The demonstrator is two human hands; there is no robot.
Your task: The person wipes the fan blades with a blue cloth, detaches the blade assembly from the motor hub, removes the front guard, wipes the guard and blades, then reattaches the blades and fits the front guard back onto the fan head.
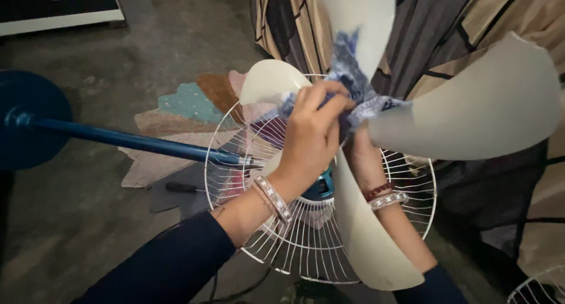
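1. Gripping noted at the left hand: fingers are closed on a blue and white cloth, which is pressed against the hub of the cream fan blades. A slip of the cloth could be caused by loose bunching.
2. Right hand: largely hidden behind the left hand and a blade; whether it is closed on anything cannot be told. It appears to be set beneath the hub. Bangles at both wrists are judged liable to catch on the wires.
3. Lower blade: hangs between the two forearms, just beside the right wrist. Bending or cracking could be caused by hard pressure near the root.
4. White wire guard: lies behind the blades, with a teal motor housing at its centre. Fingers could be pinched between wires if the blades are turned suddenly.
5. Blue pole and round base: laid sideways on the floor. Rolling of the fan is judged possible under uneven pushing.
6. Screwdriver and patchwork mat: lie on the floor beyond the guard.
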